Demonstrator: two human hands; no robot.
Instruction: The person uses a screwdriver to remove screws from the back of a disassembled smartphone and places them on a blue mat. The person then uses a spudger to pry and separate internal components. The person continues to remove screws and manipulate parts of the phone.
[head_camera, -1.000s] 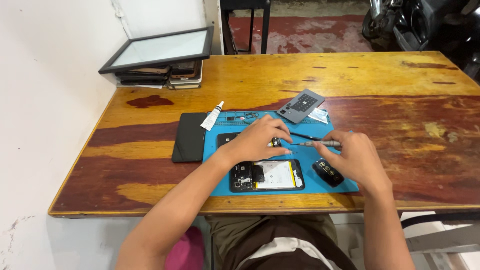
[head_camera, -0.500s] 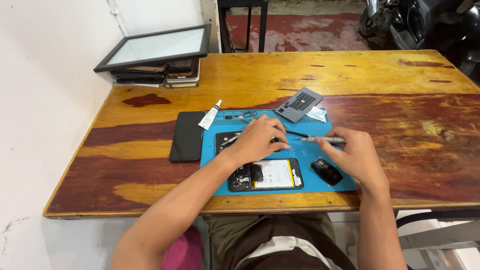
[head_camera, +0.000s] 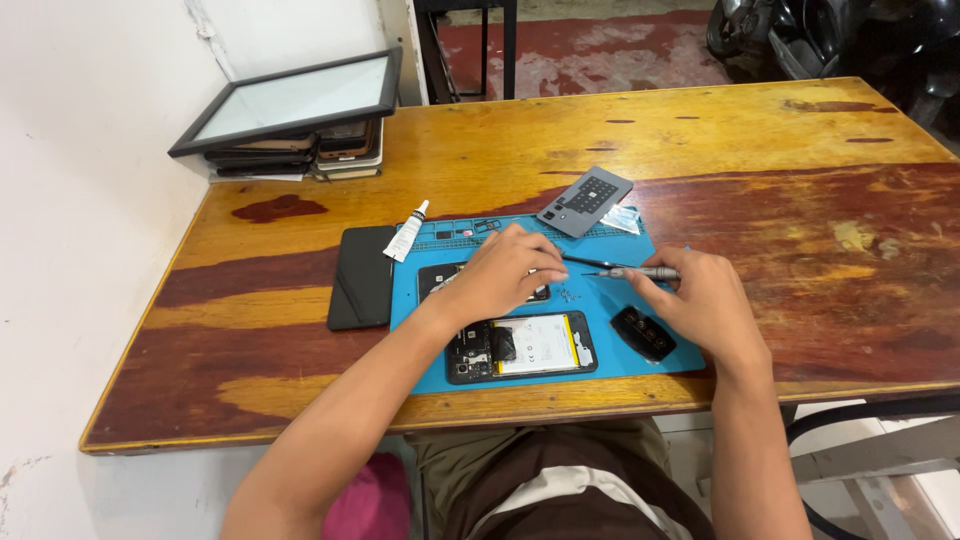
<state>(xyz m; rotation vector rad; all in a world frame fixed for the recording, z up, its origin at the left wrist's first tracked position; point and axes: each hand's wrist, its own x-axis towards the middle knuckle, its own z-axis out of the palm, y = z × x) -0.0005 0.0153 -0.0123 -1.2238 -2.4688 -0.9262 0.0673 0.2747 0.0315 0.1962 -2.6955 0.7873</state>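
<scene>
At the frame's centre, on the blue mat, the right hand has its grip clamped on a screwdriver; the left hand rests fingers-curled on a dark part, above the opened phone.

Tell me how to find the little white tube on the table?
Start at the blue mat in the middle of the wooden table. Go to its top left corner, where a flat black slab lies beside it. The little white tube lies slanted across that corner, partly on the slab, and it is the only white, skinny, pointed thing among flat dark phone parts.
</scene>
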